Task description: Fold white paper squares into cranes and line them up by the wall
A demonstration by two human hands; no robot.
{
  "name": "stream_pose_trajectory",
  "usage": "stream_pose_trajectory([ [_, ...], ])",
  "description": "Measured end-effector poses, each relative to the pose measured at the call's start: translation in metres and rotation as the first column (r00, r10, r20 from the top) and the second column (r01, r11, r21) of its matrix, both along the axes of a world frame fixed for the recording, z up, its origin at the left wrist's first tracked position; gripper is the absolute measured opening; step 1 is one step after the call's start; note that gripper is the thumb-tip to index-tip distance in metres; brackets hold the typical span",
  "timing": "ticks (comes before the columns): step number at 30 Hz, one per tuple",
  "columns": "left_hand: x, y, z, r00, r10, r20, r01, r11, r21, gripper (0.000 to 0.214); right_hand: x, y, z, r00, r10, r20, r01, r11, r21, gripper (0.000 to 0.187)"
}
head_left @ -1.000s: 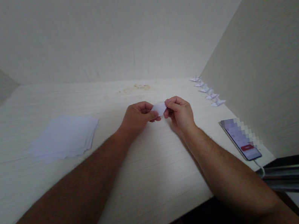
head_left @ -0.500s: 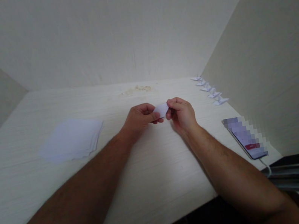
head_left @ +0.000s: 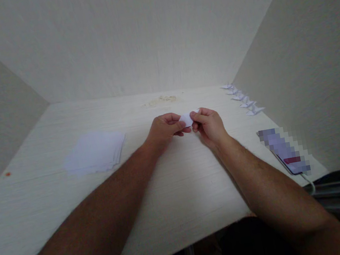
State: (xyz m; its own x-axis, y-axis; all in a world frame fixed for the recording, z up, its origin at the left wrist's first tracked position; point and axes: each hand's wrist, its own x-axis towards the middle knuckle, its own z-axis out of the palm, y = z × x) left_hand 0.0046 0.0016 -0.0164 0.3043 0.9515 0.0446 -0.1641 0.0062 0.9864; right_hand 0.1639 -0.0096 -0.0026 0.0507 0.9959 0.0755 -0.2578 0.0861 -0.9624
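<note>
A small folded piece of white paper (head_left: 186, 120) is pinched between my two hands above the middle of the table. My left hand (head_left: 167, 128) grips its left side, thumb on the front and fingers behind. On the other side, my right hand (head_left: 209, 123) has the paper's right edge between thumb and forefinger, with the other fingers curled. The fingers cover part of the paper, so its full shape is hidden. To the left of my hands lies a stack of white paper sheets (head_left: 95, 151).
Several folded paper cranes (head_left: 245, 99) stand in a row along the right wall. Nearer to me is a phone (head_left: 283, 152) with a white cable (head_left: 311, 184). Crumbly marks (head_left: 165, 99) show on the table (head_left: 182, 203) near the back wall. A small orange spot (head_left: 8, 174) is at far left.
The view has shifted slightly, so most table items appear further right. My right thumb now reaches further over the paper, and the paper's visible part looks smaller and tilted differently.
</note>
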Motion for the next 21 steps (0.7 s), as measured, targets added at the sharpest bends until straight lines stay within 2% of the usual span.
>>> stream_pose_trajectory([
  [5,0.002,0.0,-0.001,0.999,0.003,0.05,-0.003,1.0,-0.002,0.028,0.001,0.001,-0.003,1.0,0.009,-0.013,-0.009,1.0,0.02,0.042],
  [14,0.005,-0.003,0.002,0.992,0.122,0.038,-0.121,0.992,-0.027,0.018,0.004,0.01,-0.008,0.999,-0.019,-0.036,0.019,1.0,0.001,0.036],
  [21,0.006,-0.021,0.006,0.987,0.161,-0.005,-0.16,0.982,-0.096,0.018,0.005,0.008,-0.012,0.998,0.059,-0.038,-0.059,0.998,0.002,0.038],
])
